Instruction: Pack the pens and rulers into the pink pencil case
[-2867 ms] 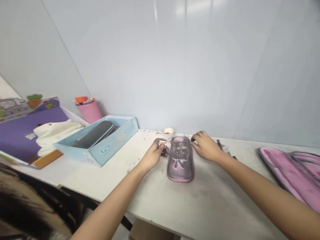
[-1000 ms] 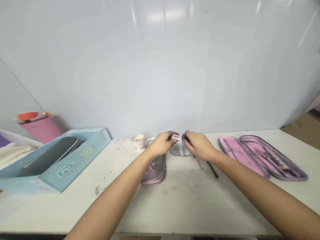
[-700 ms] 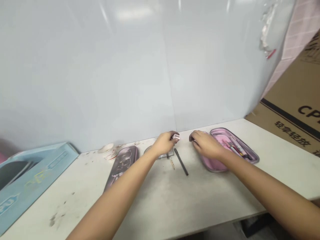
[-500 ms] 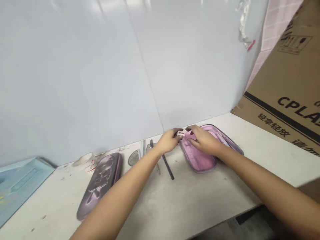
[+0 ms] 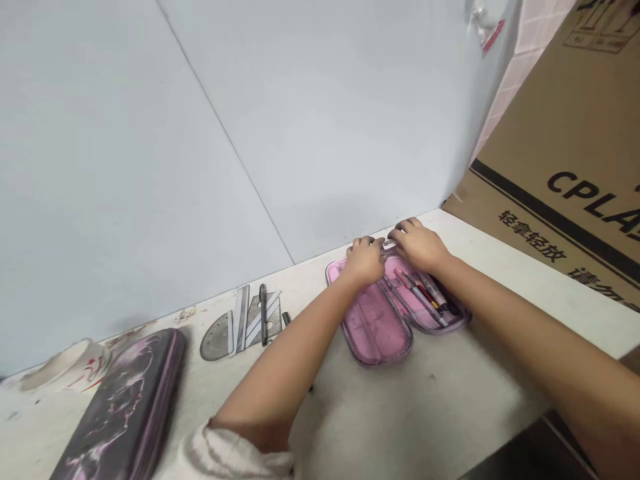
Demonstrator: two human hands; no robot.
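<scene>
- Carefully curled, the left hand (image 5: 365,261) and right hand (image 5: 419,245) met, half closed, at a small pale item (image 5: 389,245); which one had hold of it, I couldn't tell.
- Beneath them, an open pink pencil case (image 5: 374,328) lay near the far edge of the table (image 5: 500,293), with pens (image 5: 423,293) inside.
- A slip might have dropped the item; tipping the case could have spilled the pens.
</scene>
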